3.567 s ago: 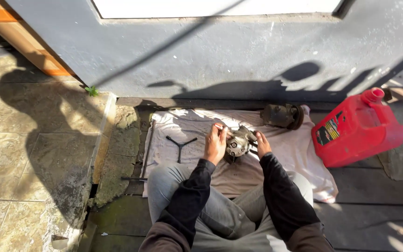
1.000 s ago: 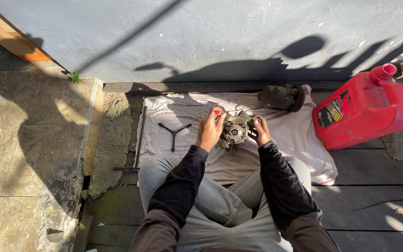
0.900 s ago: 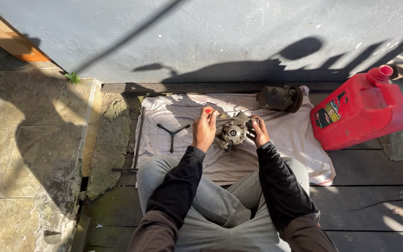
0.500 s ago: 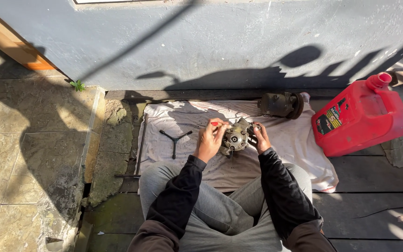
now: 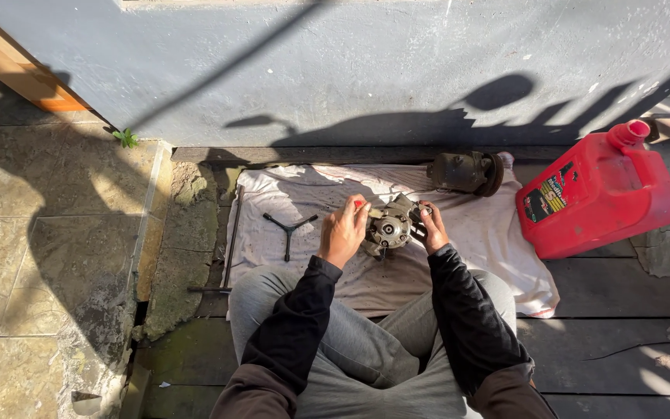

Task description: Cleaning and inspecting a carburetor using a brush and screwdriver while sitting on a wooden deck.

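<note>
nearest the camera are the person's crossed legs in grey trousers (image 5: 366, 365) and two black sleeves reaching forward. just past the knees, the left hand (image 5: 343, 233) is curled around a small tool with a red tip (image 5: 359, 204), pressing it against the left side of a round, grimy grey metal machine part (image 5: 389, 226). the right hand (image 5: 432, 227) grips the right side of that part, fingers wrapped against its edge. the part sits between the two hands, low over a stained white cloth (image 5: 498, 240) spread on the dark wooden floor boards (image 5: 622, 310).

to the left of the hands, a black three-armed wrench (image 5: 289, 230) lies flat on the cloth, apart from the left hand. off the cloth's left edge, a thin dark metal rod (image 5: 230, 244) lies along the boards beside worn stone paving (image 5: 32, 264).

further out, at the cloth's far edge, a dark cylindrical metal component (image 5: 467, 172) rests on its side. to its right stands a red plastic fuel can (image 5: 602, 194) with a red spout, on the boards. behind everything runs a grey painted wall (image 5: 335, 70) crossed by shadows.
</note>
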